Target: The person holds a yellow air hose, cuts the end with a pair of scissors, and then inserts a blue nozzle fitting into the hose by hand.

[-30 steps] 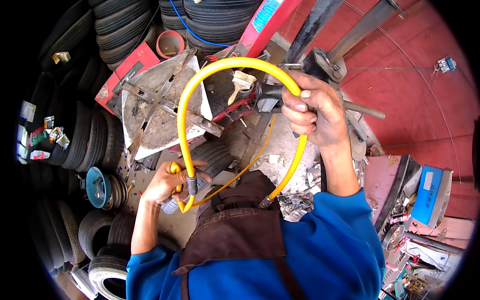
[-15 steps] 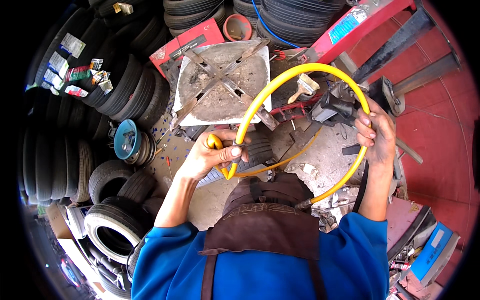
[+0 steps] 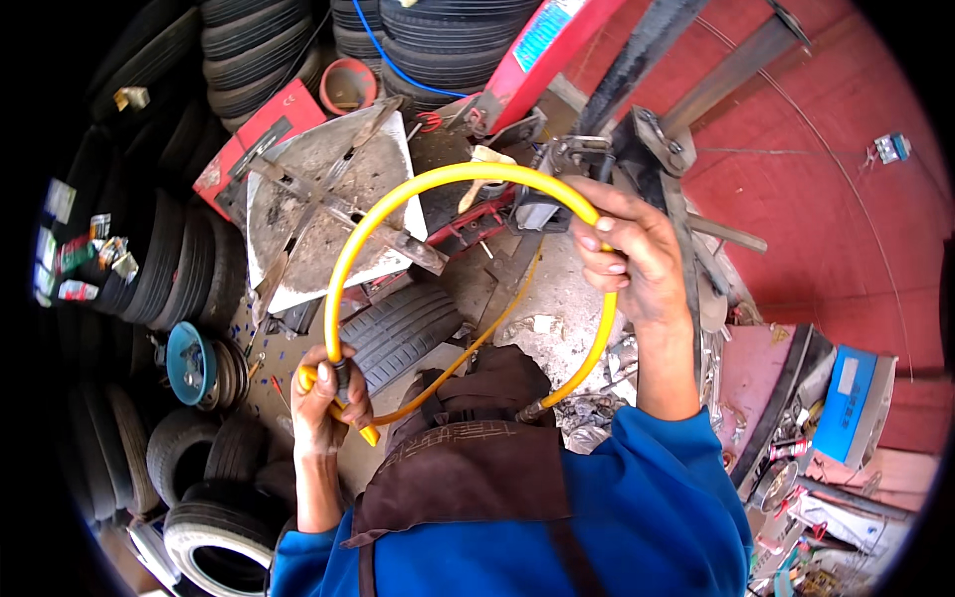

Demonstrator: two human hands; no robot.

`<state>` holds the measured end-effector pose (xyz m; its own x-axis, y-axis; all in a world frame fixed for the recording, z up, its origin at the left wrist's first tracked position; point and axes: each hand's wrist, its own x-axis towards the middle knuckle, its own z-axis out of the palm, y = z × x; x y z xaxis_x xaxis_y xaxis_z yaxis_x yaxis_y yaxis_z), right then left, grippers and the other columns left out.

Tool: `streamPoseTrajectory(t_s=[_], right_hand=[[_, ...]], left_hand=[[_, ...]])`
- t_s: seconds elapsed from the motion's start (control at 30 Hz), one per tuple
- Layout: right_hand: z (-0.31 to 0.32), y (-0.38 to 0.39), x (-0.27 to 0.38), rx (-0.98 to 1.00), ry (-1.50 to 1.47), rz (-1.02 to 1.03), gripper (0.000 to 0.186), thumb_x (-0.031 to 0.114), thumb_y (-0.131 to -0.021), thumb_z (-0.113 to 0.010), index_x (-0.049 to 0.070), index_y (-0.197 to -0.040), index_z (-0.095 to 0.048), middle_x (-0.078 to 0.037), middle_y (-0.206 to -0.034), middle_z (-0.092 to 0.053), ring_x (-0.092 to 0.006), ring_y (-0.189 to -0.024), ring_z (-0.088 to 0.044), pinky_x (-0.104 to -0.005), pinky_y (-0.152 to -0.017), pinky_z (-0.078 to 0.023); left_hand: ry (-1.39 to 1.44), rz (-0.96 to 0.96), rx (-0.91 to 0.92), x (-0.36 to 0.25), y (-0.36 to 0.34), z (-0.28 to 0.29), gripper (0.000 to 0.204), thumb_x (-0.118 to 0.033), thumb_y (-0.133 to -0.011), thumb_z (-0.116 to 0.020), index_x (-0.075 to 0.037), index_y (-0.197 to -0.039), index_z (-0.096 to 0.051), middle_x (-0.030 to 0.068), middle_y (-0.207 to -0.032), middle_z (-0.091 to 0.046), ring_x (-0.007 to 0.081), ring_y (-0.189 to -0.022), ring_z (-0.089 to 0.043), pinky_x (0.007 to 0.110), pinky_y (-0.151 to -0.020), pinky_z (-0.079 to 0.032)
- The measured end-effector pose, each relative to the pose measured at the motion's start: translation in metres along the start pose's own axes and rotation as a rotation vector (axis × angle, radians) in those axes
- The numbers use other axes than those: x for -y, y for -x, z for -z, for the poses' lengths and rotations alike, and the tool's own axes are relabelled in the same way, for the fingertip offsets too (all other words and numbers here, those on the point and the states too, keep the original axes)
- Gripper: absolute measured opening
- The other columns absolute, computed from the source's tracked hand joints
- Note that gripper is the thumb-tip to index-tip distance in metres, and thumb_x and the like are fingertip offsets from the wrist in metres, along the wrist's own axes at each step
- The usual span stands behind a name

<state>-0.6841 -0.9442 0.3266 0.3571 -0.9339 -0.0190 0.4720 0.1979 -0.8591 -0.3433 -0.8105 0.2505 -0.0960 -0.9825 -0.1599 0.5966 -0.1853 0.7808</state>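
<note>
A thick yellow hose (image 3: 468,172) arches in a loop between my hands. My left hand (image 3: 331,393) is closed around its left end at a dark coupling, with a yellow piece poking out above and below the fingers. My right hand (image 3: 637,249) grips the hose high on the right side of the loop. From there the hose curves down to a metal fitting (image 3: 532,410) in front of my brown apron (image 3: 448,478). A thinner, duller yellow hose (image 3: 484,341) runs from near my left hand toward the machine on the floor.
Ahead stands a tyre changer with a square turntable (image 3: 338,174); a tyre (image 3: 403,333) lies below it. A paintbrush (image 3: 470,195) rests beyond the loop. Tyre stacks (image 3: 249,50) line the left and back. A blue bowl (image 3: 189,363) is left, a blue box (image 3: 851,408) right.
My view has swung to the right. My left hand has lowered toward my body and turned, with the hose still in it. The loop between my hands looks rounder.
</note>
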Motion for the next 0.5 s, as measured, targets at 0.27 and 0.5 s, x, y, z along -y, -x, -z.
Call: streamPoseTrajectory(t_s=[0.27,0.5], right_hand=[[-0.004,-0.001,-0.005,0.039,-0.001,-0.007,0.047,0.003,-0.091,-0.049,-0.006,-0.137,-0.051,-0.010,-0.088,-0.057,-0.0027,-0.057,-0.039,-0.0173,-0.046,-0.028],[0.016,-0.008,-0.008,0.024,0.244,0.002,0.046,0.006,-0.092,-0.049,-0.005,-0.137,-0.051,-0.009,-0.090,-0.060,-0.0039,-0.059,-0.044,-0.0191,-0.048,-0.033]], left_hand=[[0.008,-0.030,-0.116,0.000,0.001,-0.005,0.032,-0.029,-0.100,-0.055,0.001,-0.112,-0.053,0.0073,-0.064,-0.049,0.0089,-0.039,-0.036,0.024,-0.035,-0.033],[-0.146,-0.010,-0.132,-0.004,-0.001,-0.012,0.033,-0.029,-0.100,-0.056,0.002,-0.106,-0.053,0.0051,-0.060,-0.048,0.0073,-0.037,-0.034,0.023,-0.033,-0.031]])
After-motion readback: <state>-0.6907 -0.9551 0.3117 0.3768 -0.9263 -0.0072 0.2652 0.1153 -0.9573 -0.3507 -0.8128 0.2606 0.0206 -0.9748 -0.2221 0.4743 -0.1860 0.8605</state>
